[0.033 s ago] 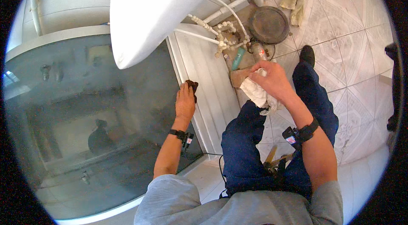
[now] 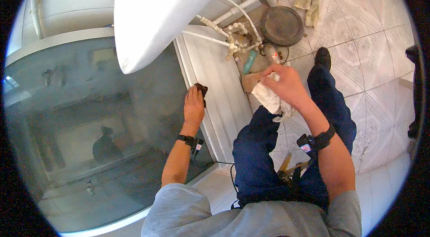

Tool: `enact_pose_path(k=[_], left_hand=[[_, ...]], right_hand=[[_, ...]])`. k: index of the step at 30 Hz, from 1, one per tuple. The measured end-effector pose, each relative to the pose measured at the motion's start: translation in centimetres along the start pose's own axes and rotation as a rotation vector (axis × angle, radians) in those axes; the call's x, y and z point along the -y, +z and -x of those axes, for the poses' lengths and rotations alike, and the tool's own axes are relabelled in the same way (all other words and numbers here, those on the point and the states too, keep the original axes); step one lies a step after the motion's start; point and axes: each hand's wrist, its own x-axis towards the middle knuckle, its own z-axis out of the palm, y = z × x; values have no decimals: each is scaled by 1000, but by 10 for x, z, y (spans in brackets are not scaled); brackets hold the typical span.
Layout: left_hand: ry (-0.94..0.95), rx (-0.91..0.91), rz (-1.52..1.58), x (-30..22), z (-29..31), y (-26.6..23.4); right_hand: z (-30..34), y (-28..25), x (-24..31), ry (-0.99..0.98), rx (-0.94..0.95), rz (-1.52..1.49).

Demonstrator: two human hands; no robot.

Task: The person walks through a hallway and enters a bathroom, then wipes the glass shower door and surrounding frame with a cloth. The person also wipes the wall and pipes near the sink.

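Note:
My left hand (image 2: pixel 194 105) is closed on a dark brown cloth (image 2: pixel 202 89), pressed against the white frame (image 2: pixel 184 69) of a dark glass panel (image 2: pixel 112 102). Only a small part of that cloth shows past my fingers. Over my knee, my right hand (image 2: pixel 286 85) pinches a crumpled white cloth (image 2: pixel 267 97), which hangs down from the fingers. It may be a paper wipe; the material is hard to tell.
A white basin (image 2: pixel 156 17) juts in above the panel. Beyond my right hand are white pipes (image 2: pixel 233 42), a green bottle (image 2: pixel 250 61), a clear bottle (image 2: pixel 272 54) and a round dark pan (image 2: pixel 282 25). A yellowish rag (image 2: pixel 309 4) lies on the tiled floor (image 2: pixel 358 58).

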Motion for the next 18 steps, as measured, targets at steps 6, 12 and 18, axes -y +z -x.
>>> enact_pose_path(k=[6,12,18], left_hand=[[-79,-100,-76,32,-78,23],[-101,-154,-17,52,-110,17],[-110,-93,33,13,-45,8]], right_hand=[[-1,-2,1,28,-19,9],[-4,-2,-2,-49,-5,-5],[-6,-2,-8,5,27,51]])
